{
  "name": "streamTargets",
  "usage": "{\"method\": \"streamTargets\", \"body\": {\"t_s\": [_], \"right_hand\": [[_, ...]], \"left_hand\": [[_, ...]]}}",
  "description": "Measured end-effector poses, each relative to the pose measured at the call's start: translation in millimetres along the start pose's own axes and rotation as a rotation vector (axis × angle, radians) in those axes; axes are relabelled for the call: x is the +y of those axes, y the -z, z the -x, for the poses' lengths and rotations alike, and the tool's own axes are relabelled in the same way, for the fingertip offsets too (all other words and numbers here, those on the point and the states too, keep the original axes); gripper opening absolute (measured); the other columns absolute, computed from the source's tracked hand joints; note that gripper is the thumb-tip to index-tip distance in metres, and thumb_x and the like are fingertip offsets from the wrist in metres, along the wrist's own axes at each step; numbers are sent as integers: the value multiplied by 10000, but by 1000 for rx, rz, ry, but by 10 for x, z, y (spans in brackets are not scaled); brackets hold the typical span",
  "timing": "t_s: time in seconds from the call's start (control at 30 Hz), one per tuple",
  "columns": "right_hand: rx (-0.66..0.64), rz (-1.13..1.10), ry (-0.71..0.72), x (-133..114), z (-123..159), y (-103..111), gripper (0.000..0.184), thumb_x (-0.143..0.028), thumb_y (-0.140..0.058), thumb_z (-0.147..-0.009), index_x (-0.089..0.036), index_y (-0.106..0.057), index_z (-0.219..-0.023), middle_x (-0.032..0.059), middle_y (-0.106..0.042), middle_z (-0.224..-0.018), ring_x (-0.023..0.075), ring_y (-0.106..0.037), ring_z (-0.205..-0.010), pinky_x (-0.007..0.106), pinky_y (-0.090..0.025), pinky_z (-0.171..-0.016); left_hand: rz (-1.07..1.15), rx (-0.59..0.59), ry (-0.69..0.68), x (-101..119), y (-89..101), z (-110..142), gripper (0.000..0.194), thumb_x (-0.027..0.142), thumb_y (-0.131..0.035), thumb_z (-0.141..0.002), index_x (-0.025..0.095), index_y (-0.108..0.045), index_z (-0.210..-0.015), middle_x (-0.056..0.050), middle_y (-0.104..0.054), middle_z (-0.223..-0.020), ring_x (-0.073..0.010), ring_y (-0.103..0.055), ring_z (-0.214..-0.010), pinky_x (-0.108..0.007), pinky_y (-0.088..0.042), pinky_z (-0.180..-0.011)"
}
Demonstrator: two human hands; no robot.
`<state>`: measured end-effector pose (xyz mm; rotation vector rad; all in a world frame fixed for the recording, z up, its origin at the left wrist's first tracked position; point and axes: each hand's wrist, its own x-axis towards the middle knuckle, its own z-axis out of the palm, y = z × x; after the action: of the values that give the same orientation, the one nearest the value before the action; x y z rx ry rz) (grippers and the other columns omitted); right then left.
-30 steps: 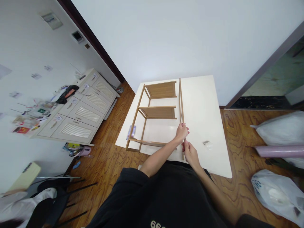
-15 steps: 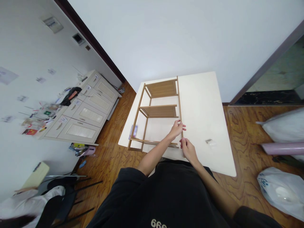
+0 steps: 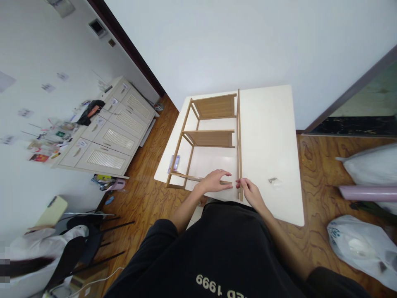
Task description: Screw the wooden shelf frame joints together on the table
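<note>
A wooden shelf rack (image 3: 178, 153) lies on its side on the white table (image 3: 269, 136). Its loose-looking side frame (image 3: 239, 136) runs along the right, with a narrow gap between it and the ends of the shelf panels. My right hand (image 3: 250, 192) pinches the near end of that frame. Thumb and fingers spread, my left hand (image 3: 214, 181) is open at the right end of the nearest shelf panel (image 3: 194, 177); whether it touches the panel I cannot tell. A small clear bag with metal bits (image 3: 274, 182) lies to the right.
A white cabinet (image 3: 108, 132) with cluttered top stands at left. Near it a person in white (image 3: 37, 252) sits on a dark chair. White plastic bags (image 3: 359, 248) and a pink roll (image 3: 366, 193) lie on the floor at right. A wall rises behind the table.
My left hand has let go of the side frame and moved left to the near panel, opening up. The frame now stands slightly apart from the panels, with my right hand still on it.
</note>
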<state>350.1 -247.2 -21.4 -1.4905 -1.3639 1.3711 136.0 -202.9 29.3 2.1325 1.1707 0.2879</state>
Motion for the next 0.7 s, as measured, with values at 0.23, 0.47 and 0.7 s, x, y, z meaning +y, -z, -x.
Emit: {"method": "streamTargets", "body": {"t_s": [0.23, 0.47, 0.7], "right_hand": [[-13, 38, -2, -66, -89, -55, 575, -721, -393, -926, -210, -647, -853, 50, -673, -755, 229, -623, -776, 336, -466, -773], [8, 129, 41, -106, -107, -173, 572, -704, -379, -937, -206, -635, -820, 66, -691, -795, 235, -622, -774, 345, -469, -770], [5, 166, 52, -158, -125, -126, 547, -696, -435, -921, -198, -647, -849, 72, -709, -826, 225, -635, -769, 329, -489, -745]], "left_hand": [[-241, -86, 2, -49, -58, -11, 194, 344, -653, -948, 214, -712, -1081, -55, -738, -1094, -206, -682, -1037, -320, -515, -941], [-314, -72, -37, -74, -113, -35, 232, 370, -561, -1003, 247, -734, -1097, -30, -755, -1073, -196, -693, -1011, -306, -512, -875], [-311, -48, -18, -54, -147, -52, 232, 349, -601, -976, 252, -701, -1162, -25, -753, -1076, -196, -690, -1015, -296, -523, -855]]}}
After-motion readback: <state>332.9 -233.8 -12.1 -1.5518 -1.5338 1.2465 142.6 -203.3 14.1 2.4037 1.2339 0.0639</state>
